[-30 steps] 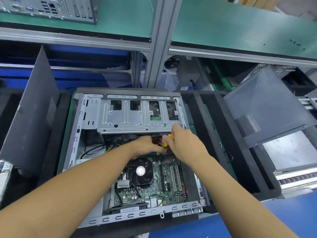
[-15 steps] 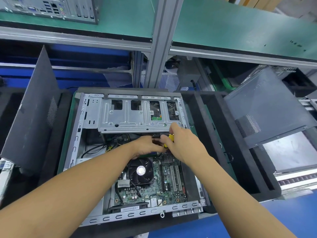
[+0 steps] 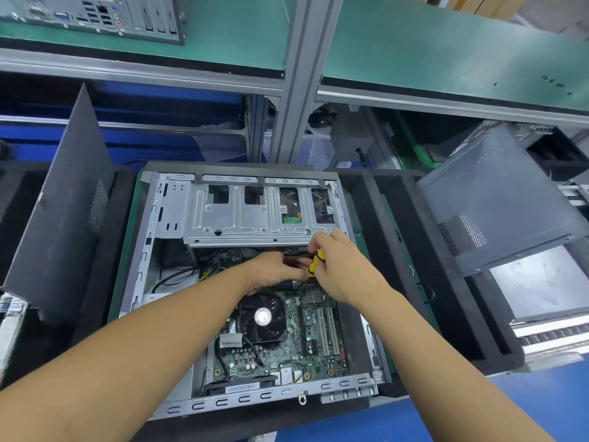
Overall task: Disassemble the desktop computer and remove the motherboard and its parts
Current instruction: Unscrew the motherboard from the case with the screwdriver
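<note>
While the right hand (image 3: 345, 266) grips a screwdriver (image 3: 315, 265), the left hand (image 3: 271, 271) cannot be judged.

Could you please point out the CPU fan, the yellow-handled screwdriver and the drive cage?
CPU fan (image 3: 262, 316): head view, on its round centre hub.
yellow-handled screwdriver (image 3: 314, 266): head view, on the striped handle.
drive cage (image 3: 242, 224): head view, on its flat top plate.

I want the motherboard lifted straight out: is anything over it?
The fan sits on the motherboard, cables cross it, and the left hand and right hand, gripping a screwdriver, cover its far edge beside the drive cage.
</note>
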Available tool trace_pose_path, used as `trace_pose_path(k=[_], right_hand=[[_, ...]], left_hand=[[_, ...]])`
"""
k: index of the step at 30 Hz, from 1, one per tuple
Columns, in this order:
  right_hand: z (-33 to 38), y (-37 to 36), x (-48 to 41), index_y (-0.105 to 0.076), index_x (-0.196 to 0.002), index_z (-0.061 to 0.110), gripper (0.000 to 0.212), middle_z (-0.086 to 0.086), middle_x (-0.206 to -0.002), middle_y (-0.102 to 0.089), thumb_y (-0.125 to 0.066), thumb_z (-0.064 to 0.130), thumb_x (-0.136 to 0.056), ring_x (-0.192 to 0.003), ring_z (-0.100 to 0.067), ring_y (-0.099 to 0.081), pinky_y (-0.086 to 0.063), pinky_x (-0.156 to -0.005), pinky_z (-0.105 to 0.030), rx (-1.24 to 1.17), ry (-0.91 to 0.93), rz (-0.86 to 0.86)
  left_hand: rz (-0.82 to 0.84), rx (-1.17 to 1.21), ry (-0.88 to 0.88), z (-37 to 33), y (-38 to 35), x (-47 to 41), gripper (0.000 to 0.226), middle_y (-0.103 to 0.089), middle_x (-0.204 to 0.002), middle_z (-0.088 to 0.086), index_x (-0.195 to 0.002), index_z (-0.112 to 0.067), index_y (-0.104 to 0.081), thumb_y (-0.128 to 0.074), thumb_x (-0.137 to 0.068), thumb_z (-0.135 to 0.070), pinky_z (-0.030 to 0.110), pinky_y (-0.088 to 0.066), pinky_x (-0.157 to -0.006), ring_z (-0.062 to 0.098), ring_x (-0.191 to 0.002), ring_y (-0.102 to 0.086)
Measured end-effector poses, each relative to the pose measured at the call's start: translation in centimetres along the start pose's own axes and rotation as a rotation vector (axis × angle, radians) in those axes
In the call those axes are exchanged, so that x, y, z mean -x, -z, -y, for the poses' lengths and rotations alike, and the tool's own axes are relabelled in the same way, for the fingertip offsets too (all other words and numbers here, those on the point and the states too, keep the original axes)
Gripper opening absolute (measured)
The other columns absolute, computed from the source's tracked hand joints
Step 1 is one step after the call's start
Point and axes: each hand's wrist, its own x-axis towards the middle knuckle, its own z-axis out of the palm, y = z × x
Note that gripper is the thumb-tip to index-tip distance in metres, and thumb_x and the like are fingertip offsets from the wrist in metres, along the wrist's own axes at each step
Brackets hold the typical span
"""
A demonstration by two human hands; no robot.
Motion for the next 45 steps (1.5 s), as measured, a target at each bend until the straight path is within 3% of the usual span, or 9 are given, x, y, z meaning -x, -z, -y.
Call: trace_pose_path(k=[4, 9, 13, 19, 26, 30, 36, 39, 45], right_hand=[[-0.14, -0.3, -0.07, -0.051, -0.112, 0.015, 0.024, -0.002, -0.111, -0.046, -0.056, 0.032, -0.096, -0.092, -0.018, -0.044, -0.035, -0.074, -0.028, -0.063, -0.034, -0.031], [0.22, -0.52, -0.12, -0.046, -0.101, 0.015, 0.037, -0.002, -0.085, -0.049, -0.042, 0.052, -0.099, -0.07, -0.026, -0.046, -0.036, -0.059, -0.032, 0.181, -0.131, -0.107], [0.28, -0.37, -0.32, -0.052, -0.109, 0.013, 0.02, -0.01, -0.091, -0.061, -0.048, 0.03, -0.099, -0.067, -0.026, -0.048, -0.037, -0.056, -0.03, 0.101, -0.068, -0.071], [0.19, 0.04, -0.29, -0.059, -0.111, 0.023, 0.024, -0.002, -0.1, -0.044, -0.051, 0.013, -0.09, -0.085, -0.024, -0.05, -0.04, -0.068, -0.029, 0.025, 0.002, 0.025], [0.21, -0.38, -0.24, -0.05, -0.112, 0.014, 0.041, -0.006, -0.097, -0.057, -0.048, 0.052, -0.096, -0.086, -0.029, -0.059, -0.043, -0.064, -0.033, 0.126, -0.111, -0.035], [0.45, -0.53, -0.28, -0.052, -0.111, 0.016, 0.023, -0.009, -0.1, -0.063, -0.051, 0.034, -0.098, -0.08, -0.027, -0.056, -0.041, -0.062, -0.031, 0.073, -0.077, -0.012], [0.14, -0.26, -0.12, -0.059, -0.109, 0.025, 0.021, 0.0, -0.1, -0.041, -0.051, 0.014, -0.092, -0.082, -0.021, -0.048, -0.038, -0.067, -0.028, 0.068, 0.0, 0.039], [0.03, -0.12, -0.06, -0.061, -0.11, 0.027, 0.017, -0.001, -0.101, -0.043, -0.054, 0.026, -0.095, -0.082, -0.021, -0.05, -0.042, -0.071, -0.029, 0.016, -0.012, 0.023], [0.32, -0.24, -0.09, -0.052, -0.104, 0.018, 0.033, -0.007, -0.099, -0.06, -0.051, 0.05, -0.095, -0.076, -0.027, -0.053, -0.038, -0.061, -0.032, 0.114, -0.122, -0.082]], left_hand=[[0.015, 0.005, -0.03, 0.0, 0.07, 0.07, 0.026, -0.061, -0.056, -0.025, -0.056, -0.043, -0.07, -0.077, -0.077, -0.028, 0.006, -0.04, -0.054, -0.013, -0.052, -0.054], [0.034, 0.032, -0.033, 0.1, 0.1, -0.03, 0.015, -0.068, -0.068, -0.02, -0.065, -0.035, -0.073, -0.084, -0.072, -0.028, 0.022, -0.039, -0.071, -0.01, -0.062, -0.06], [0.07, 0.021, -0.044, -0.08, 0.09, 0.23, 0.013, -0.064, -0.065, -0.021, -0.061, -0.037, -0.069, -0.081, -0.066, -0.038, 0.024, -0.038, -0.072, -0.003, -0.068, -0.058], [0.011, 0.067, 0.009, -0.1, 0.05, 0.2, 0.041, -0.069, -0.113, -0.005, -0.103, -0.03, -0.076, -0.079, -0.063, -0.041, 0.019, -0.04, -0.084, 0.007, -0.11, -0.058], [0.056, 0.025, -0.028, -0.31, 0.11, 0.55, 0.01, -0.07, -0.071, -0.02, -0.066, -0.038, -0.074, -0.083, -0.067, -0.035, 0.019, -0.041, -0.071, -0.012, -0.066, -0.062], [0.076, -0.02, -0.036, -0.31, 0.25, 0.38, 0.023, -0.063, -0.062, -0.021, -0.055, -0.036, -0.068, -0.082, -0.072, -0.029, 0.021, -0.038, -0.071, -0.007, -0.062, -0.058], [-0.006, 0.028, 0.016, -0.01, 0.2, 0.16, 0.035, -0.067, -0.112, 0.0, -0.1, -0.021, -0.075, -0.082, -0.068, -0.032, 0.022, -0.04, -0.081, 0.01, -0.105, -0.058], [0.009, 0.04, 0.017, -0.17, 0.22, 0.31, 0.011, -0.072, -0.088, -0.013, -0.074, -0.036, -0.076, -0.081, -0.073, -0.027, 0.017, -0.041, -0.076, 0.002, -0.09, -0.061], [0.066, 0.022, -0.011, -0.52, 0.13, 0.6, 0.028, -0.063, -0.06, -0.025, -0.057, -0.04, -0.071, -0.083, -0.075, -0.024, 0.017, -0.038, -0.067, -0.015, -0.058, -0.056]])
